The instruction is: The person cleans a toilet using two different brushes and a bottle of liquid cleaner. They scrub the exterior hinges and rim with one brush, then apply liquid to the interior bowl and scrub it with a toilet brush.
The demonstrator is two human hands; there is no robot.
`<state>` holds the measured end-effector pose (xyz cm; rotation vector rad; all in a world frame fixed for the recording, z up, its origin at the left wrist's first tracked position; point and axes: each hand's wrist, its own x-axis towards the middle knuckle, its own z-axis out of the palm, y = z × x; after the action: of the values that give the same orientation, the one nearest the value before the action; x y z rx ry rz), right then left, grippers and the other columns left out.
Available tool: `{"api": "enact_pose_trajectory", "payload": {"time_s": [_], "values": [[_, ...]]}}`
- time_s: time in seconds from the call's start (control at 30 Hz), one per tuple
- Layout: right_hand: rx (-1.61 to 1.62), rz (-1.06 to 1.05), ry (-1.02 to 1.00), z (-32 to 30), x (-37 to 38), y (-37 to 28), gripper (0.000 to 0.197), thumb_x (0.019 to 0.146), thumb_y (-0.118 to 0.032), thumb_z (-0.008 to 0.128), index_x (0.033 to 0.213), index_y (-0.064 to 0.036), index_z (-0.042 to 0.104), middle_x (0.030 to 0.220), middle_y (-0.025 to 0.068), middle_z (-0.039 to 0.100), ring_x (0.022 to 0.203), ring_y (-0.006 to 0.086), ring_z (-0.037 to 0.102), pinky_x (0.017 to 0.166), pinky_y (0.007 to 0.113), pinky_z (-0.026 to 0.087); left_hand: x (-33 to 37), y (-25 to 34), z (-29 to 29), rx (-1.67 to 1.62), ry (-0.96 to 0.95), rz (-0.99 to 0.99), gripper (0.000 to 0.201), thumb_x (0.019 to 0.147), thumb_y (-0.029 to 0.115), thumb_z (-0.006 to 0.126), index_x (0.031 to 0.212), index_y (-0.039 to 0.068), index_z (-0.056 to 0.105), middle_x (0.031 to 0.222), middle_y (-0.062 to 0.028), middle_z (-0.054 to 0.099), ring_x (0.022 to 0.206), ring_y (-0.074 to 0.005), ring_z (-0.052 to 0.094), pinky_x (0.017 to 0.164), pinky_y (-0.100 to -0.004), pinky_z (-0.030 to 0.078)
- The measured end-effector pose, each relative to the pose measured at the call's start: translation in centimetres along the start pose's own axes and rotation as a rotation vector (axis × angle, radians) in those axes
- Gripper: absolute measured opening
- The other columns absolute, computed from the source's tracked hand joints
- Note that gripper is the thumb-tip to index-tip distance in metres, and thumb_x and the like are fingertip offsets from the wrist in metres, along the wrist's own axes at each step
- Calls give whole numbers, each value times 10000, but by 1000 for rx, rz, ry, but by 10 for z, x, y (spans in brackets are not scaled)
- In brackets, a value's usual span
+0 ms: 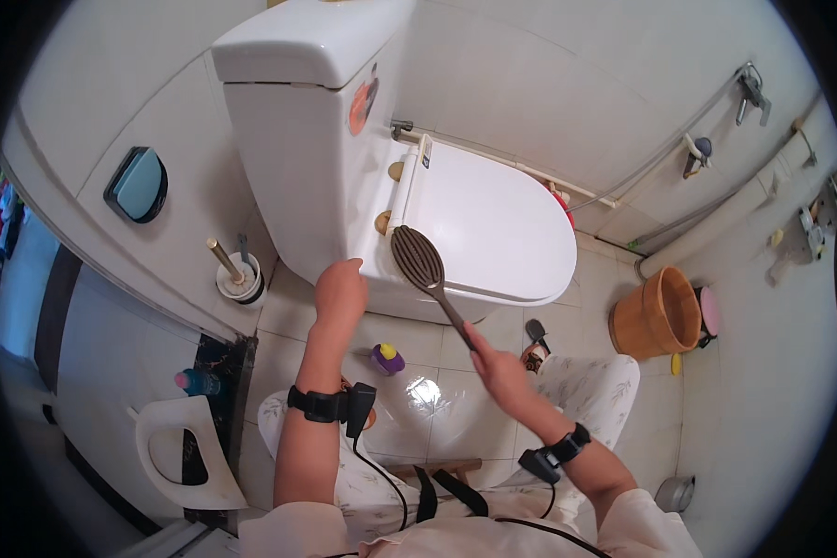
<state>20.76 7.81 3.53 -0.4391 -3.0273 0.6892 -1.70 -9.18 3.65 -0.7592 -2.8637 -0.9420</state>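
My right hand (pixel 504 377) is wrapped round the thin handle of a dark brown long-handled brush (pixel 418 259). Its oval, ridged head is over the near edge of the toilet seat, close to the hinges. The white toilet lid (pixel 493 219) is down. My left hand (pixel 341 293) is closed in front of the side of the toilet bowl, below the tank (pixel 288 158). Its fingers are curled out of sight, so whatever they may hold is hidden.
On the floor stand a purple bottle with a yellow cap (pixel 388 359) and a wooden bucket (pixel 642 316). A toilet brush holder (pixel 242 279) is left of the toilet. A white plastic stool (pixel 149 465) is at the lower left. Hoses and fittings (pixel 753 93) line the right wall.
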Motion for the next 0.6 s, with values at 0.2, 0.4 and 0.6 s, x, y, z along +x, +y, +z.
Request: {"api": "enact_pose_trajectory", "payload": {"time_s": [0.2,0.4,0.6], "values": [[-97,-20,232,11,109,32,449,869,-180,462,1301,-163,339,621,218,558,565,383,554,518,469,437,-1,-4,-4,34,-82,-25,262,730,58,527,964,-12,620,881,-194,616,848,-337,580,774,-400,460],[-65,-5,376,5,187,45,386,883,-194,428,1256,-114,372,644,225,568,585,387,557,534,487,431,-2,-3,-1,64,-89,4,266,734,57,532,978,-3,621,877,-190,619,854,-332,583,778,-391,462],[-119,73,32,4,26,4,510,862,-180,456,1338,-153,276,578,169,550,524,358,545,489,462,426,-9,-8,-10,52,-52,7,266,744,65,526,986,5,619,880,-187,619,849,-324,587,772,-390,465]]}}
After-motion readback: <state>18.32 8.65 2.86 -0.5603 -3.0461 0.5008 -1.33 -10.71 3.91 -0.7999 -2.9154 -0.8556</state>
